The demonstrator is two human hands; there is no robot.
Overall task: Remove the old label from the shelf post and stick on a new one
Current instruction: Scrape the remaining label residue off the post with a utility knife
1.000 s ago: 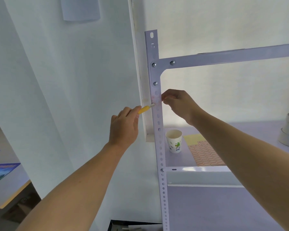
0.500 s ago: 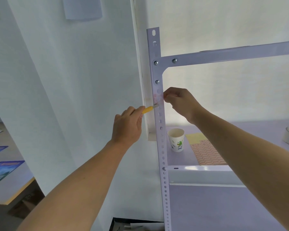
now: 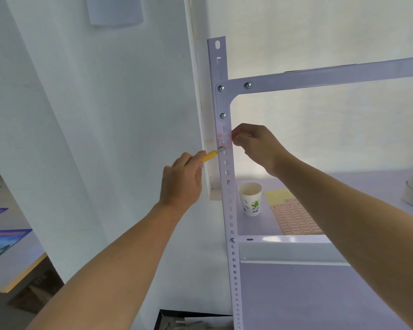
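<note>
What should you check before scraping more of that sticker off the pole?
1. Left hand grips the yellow scraper: ok.
2. Scraper tip touches the shelf post just below the old label: ok.
3. Old label fully off: not ok, pinkish residue shows on the post.
4. Right hand pinches a peeled edge at the post: cannot tell, its fingers hide it.
5. Label sheet ready on the shelf, beside the paper cup: ok.
</note>
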